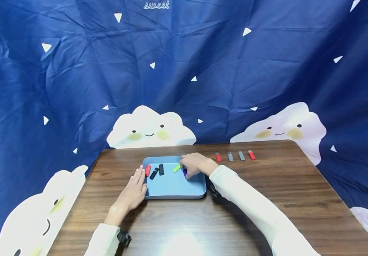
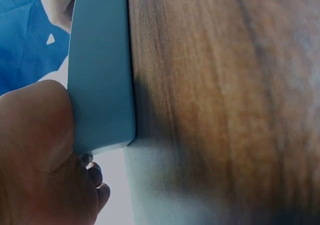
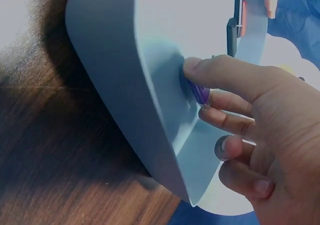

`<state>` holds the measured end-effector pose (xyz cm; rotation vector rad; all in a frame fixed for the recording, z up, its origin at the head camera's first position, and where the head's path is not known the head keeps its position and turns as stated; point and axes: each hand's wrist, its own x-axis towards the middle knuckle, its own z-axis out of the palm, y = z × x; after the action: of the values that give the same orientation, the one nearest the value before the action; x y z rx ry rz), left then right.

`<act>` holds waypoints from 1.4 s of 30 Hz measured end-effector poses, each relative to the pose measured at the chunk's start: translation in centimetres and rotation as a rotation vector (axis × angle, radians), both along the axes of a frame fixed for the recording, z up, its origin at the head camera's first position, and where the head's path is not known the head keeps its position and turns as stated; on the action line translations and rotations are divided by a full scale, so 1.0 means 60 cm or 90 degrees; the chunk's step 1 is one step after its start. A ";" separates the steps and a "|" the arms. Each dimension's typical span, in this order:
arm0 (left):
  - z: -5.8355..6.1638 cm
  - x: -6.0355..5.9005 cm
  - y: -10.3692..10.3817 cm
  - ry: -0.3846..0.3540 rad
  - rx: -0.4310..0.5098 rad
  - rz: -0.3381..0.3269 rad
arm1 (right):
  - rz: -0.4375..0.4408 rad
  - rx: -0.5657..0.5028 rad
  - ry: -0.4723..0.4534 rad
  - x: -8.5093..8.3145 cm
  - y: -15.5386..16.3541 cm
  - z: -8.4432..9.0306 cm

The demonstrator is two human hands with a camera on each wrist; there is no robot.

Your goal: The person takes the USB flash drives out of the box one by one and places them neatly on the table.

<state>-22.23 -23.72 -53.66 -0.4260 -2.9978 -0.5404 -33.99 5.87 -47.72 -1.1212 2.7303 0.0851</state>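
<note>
A light blue tray (image 1: 174, 185) lies on the table with small USB sticks in it. My right hand (image 1: 195, 164) reaches into its right side and pinches a purple USB stick (image 3: 201, 93) between thumb and fingers. Just left of those fingers lies a bright green USB stick (image 1: 176, 168). At the tray's left side are a red USB stick (image 1: 147, 170), a black one with a pale band (image 1: 153, 173) and a plain black one (image 1: 161, 169). My left hand (image 1: 134, 190) rests along the tray's left wall, its fingers fairly straight.
To the right of the tray, near the table's back edge, several sticks stand in a row: a red one (image 1: 218, 157), two grey ones (image 1: 230, 156) and another red one (image 1: 251, 155). Behind the wooden table (image 1: 267, 185) hangs a blue cloth (image 1: 184, 89) with clouds.
</note>
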 end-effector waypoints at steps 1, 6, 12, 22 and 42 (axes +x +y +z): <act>0.000 -0.001 0.000 -0.001 -0.003 0.000 | 0.000 -0.003 0.000 0.000 0.000 0.002; 0.000 -0.002 0.000 -0.019 -0.013 0.005 | 0.004 -0.007 0.002 0.002 0.002 0.006; 0.000 0.003 0.002 -0.018 -0.011 0.011 | 0.014 -0.014 0.022 0.006 0.010 0.010; -0.001 0.003 -0.001 -0.005 -0.001 0.006 | 0.012 -0.057 0.026 0.014 0.034 0.033; -0.002 0.001 0.002 0.017 0.015 -0.010 | -0.021 -0.100 0.022 0.013 0.094 0.055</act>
<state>-22.19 -23.58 -53.78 -0.4509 -2.9618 -0.5661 -33.21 11.53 -44.43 -1.1237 2.8266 -0.1180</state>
